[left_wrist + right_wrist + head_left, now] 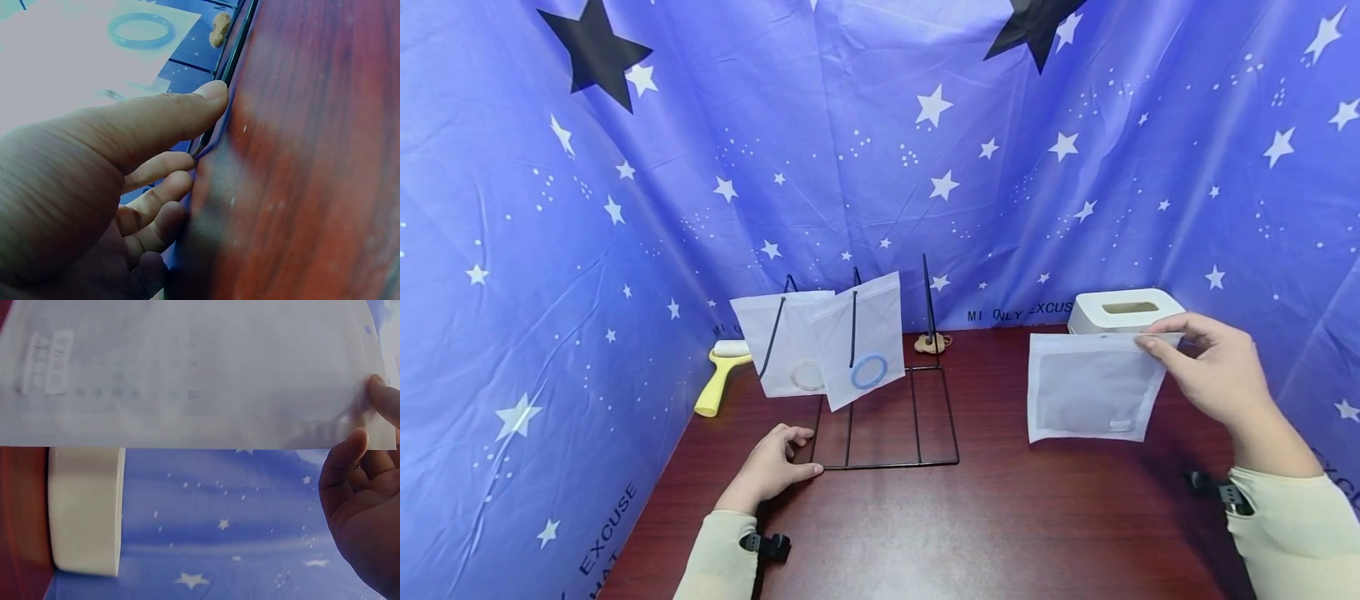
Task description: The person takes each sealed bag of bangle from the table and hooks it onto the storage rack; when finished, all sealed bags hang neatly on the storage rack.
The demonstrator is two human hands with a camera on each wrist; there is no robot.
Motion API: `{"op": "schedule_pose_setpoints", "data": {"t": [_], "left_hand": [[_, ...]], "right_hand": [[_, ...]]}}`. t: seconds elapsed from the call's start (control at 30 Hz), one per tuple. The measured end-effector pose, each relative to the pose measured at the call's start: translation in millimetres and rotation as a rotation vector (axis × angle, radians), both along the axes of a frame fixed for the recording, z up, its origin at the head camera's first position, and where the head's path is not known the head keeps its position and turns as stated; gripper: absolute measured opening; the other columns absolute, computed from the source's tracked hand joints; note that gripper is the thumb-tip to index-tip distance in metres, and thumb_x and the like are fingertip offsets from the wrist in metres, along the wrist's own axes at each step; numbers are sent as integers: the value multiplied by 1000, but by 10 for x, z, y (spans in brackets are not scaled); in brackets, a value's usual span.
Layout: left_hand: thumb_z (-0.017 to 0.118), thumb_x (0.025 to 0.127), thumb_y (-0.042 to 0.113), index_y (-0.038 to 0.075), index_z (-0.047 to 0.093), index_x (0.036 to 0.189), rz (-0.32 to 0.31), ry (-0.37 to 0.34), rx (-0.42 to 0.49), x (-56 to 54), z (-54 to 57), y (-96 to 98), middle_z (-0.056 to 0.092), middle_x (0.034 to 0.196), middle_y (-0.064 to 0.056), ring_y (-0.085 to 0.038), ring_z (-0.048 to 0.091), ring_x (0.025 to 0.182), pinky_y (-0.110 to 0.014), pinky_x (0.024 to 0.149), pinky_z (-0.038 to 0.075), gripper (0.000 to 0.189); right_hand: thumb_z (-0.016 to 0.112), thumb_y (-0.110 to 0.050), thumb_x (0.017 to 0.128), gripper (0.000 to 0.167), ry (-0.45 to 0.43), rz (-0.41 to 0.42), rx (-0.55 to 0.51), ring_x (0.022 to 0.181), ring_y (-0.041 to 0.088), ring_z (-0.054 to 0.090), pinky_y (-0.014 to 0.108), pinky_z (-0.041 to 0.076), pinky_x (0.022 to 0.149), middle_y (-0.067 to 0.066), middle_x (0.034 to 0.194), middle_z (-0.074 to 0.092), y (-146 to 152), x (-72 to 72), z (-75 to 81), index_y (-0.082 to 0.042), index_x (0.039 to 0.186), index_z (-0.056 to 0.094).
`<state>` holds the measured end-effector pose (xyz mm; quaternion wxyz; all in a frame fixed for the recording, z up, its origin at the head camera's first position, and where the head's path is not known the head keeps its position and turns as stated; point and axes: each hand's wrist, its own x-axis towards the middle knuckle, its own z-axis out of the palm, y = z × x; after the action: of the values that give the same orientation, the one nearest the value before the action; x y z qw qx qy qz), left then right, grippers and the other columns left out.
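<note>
My right hand pinches the top right corner of a white frosted flat bag between thumb and fingers, and the bag hangs down above the table. Small printed marks and a little label show through it in the right wrist view. At the front left corner of a black wire rack, my left hand holds the base, thumb on the front wire and fingers at the side. Two similar bags hang on the rack's prongs, the left bag with a pale ring and the right bag with a blue ring.
A bare prong stands at the rack's right, with a tan peanut-shaped piece near its foot. Behind the held bag is a white tissue box. A yellow-handled lint roller lies left on the dark red table. A blue starry curtain encloses the back.
</note>
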<state>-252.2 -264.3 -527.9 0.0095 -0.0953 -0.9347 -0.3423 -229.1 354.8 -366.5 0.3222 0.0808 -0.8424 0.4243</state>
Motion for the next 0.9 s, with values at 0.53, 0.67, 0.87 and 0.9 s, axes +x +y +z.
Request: {"op": "schedule_pose_setpoints", "data": {"t": [0.53, 0.67, 0.87, 0.9], "left_hand": [[96, 77, 30, 17, 73, 125, 2, -9, -3, -7, -4, 1, 59, 107, 5, -15, 53, 88, -38, 78, 47, 54], [96, 77, 31, 18, 73, 125, 4, -12, -2, -9, -5, -1, 59, 107, 6, -15, 53, 89, -38, 79, 47, 54], [96, 78, 31, 18, 73, 125, 8, -13, -1, 0, 13, 7, 60, 107, 5, -16, 53, 89, -38, 79, 47, 54], [96, 78, 30, 18, 73, 125, 9, -14, 1, 2, 15, 8, 60, 107, 5, -16, 54, 89, -38, 79, 47, 54]], "right_hand": [[80, 9, 87, 12, 97, 145, -88, 55, 1, 53, 24, 36, 46, -12, 78, 70, -430, 100, 194, 3, 96, 75], [75, 17, 86, 14, 128, 242, -142, 56, 4, 53, 24, 37, 47, -6, 86, 72, -502, 90, 214, 10, 97, 72], [72, 23, 83, 17, 161, 312, -193, 56, 4, 54, 22, 37, 48, -4, 88, 72, -597, 114, 231, 14, 97, 69], [72, 24, 83, 17, 164, 316, -193, 56, 4, 54, 22, 37, 48, -4, 88, 71, -614, 118, 237, 14, 97, 69]]}}
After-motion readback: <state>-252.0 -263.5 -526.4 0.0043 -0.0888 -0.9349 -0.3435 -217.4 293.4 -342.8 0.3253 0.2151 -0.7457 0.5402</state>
